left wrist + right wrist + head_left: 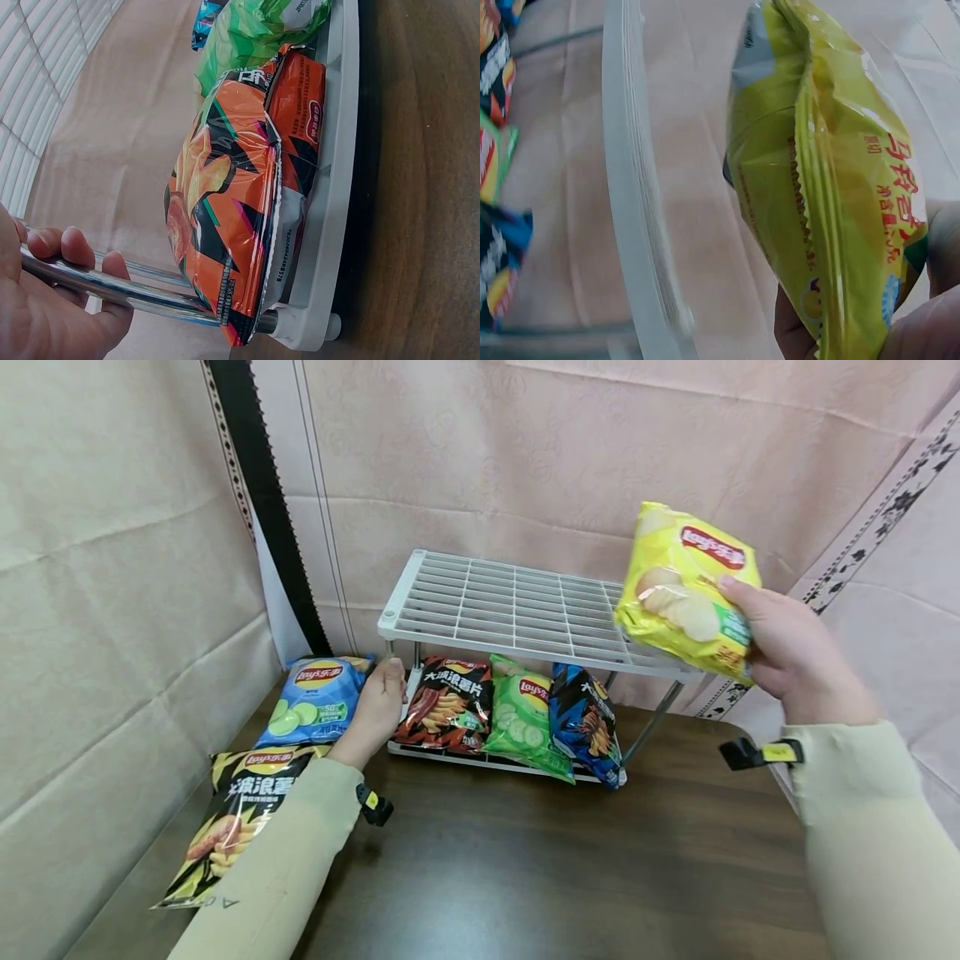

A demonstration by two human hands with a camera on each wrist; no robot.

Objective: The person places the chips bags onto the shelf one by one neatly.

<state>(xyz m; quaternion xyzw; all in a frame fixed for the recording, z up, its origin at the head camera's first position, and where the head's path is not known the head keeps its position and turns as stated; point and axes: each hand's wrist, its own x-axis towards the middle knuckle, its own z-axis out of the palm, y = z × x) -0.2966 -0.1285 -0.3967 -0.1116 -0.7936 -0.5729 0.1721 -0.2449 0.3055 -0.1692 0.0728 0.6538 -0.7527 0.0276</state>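
Note:
My right hand (798, 652) holds a yellow bag of Lay's chips (675, 581) by its right side, thumb on the front, above the right end of the white rack (405, 595). The right wrist view shows the bag's crimped back seam. My left hand (381, 700) grips a chrome leg (157, 297) of the rack at its left front, fingers curled round it. On the lower shelf, beside that hand, sits a red-and-black chip bag (447, 706). Next to it stand a green bag (528, 718) and a dark blue-and-black bag (587, 722), which leans at the right end.
Left of the rack, a light blue chip bag (315, 702) and a black-and-yellow one (243, 814) lie on the brown wooden table (540, 868). My left forearm partly covers the black-and-yellow bag. Pink cloth (465, 460) hangs behind the rack, with more cloth at both sides.

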